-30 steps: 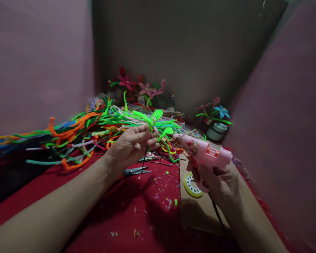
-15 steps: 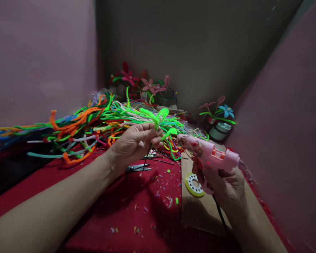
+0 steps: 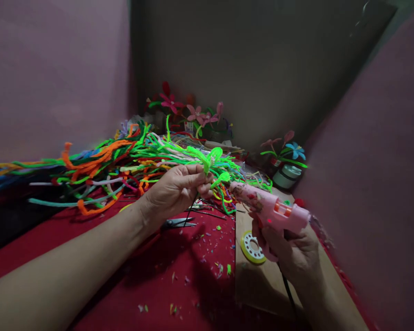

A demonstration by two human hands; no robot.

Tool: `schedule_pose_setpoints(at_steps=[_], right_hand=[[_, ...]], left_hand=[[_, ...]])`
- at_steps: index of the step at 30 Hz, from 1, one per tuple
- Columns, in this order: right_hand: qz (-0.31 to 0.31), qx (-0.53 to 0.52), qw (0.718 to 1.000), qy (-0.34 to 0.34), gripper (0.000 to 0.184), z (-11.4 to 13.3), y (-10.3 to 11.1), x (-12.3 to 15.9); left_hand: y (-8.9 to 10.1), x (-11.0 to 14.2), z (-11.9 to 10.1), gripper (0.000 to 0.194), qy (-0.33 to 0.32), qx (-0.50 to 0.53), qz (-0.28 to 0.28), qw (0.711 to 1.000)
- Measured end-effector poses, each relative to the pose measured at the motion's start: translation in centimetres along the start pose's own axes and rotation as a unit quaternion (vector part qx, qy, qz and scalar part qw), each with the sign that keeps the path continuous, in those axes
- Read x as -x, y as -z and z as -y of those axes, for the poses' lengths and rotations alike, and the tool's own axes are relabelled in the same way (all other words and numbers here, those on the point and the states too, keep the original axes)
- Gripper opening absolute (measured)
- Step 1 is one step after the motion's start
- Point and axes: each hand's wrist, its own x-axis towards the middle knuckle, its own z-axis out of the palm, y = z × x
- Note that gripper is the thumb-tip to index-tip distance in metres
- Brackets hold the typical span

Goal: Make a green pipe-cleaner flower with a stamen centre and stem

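Between the fingertips of my left hand (image 3: 181, 186) is a bright green pipe-cleaner flower (image 3: 212, 158), its looped petals upward and a thin dark stem hanging below. My right hand (image 3: 293, 253) grips a pink hot glue gun (image 3: 269, 207) by its handle, with a small red light lit on its side. The nozzle points left, close to a green looped leaf (image 3: 223, 177) beside my left fingers; whether that leaf joins the flower I cannot tell. Scissors (image 3: 179, 222) lie on the red cloth below my left hand.
A heap of coloured pipe cleaners (image 3: 106, 161) spreads behind and left. Finished pipe-cleaner flowers (image 3: 196, 112) stand at the back. A pale jar (image 3: 287, 175) is at the right. A yellow-edged tape roll (image 3: 252, 247) rests on a brown board (image 3: 258, 285). Scraps litter the red cloth (image 3: 165, 285).
The view has shifted slightly. Both hands keep their holds, and the glue gun and flower sit a little lower in the picture, their spacing nearly the same.
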Motion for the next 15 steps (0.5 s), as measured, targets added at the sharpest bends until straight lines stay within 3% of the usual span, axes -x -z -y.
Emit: schedule_pose_setpoints(at_steps=[15], right_hand=[[-0.041,-0.021,0.999,0.003,0.017,-0.39,-0.08,0.07]], left_hand=[[0.2,0.03,0.12,0.006,0.01,-0.023,-0.016,1.0]])
